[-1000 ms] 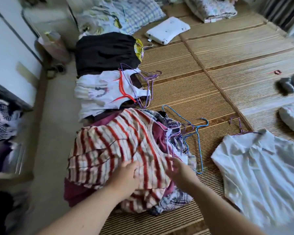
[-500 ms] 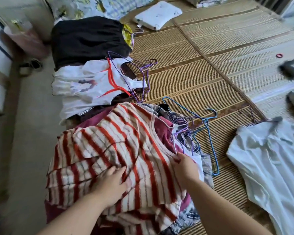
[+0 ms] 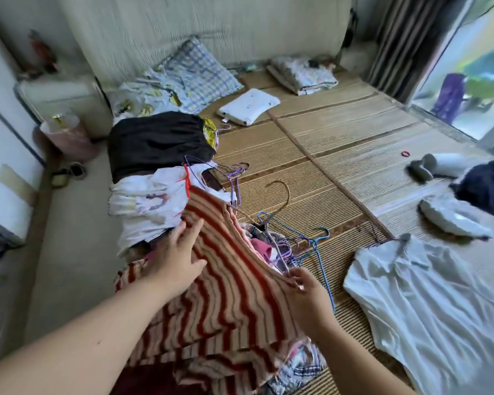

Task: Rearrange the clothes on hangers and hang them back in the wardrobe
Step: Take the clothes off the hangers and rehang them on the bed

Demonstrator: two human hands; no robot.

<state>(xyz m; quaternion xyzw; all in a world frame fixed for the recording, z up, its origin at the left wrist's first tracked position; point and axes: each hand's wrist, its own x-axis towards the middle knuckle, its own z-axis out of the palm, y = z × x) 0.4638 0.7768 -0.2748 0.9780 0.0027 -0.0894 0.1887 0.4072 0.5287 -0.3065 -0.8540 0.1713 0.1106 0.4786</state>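
Striped red-and-cream top [image 3: 234,280] lifted off the clothes pile at the edge of the woven mat [image 3: 354,172], left hand [image 3: 177,258] flat on it with fingers spread, right hand [image 3: 305,283] pinching its right edge, blue wire hangers [image 3: 314,243] just beside, white shirt [image 3: 428,297] laid out to the right, black garment [image 3: 154,141] further back.

A left hand [image 3: 177,260] rests flat on a red-striped top [image 3: 234,295] heaped on a woven mat [image 3: 340,172] while the right hand [image 3: 305,286] pinches its edge; blue hangers [image 3: 315,244] and a white shirt [image 3: 428,303] lie alongside.
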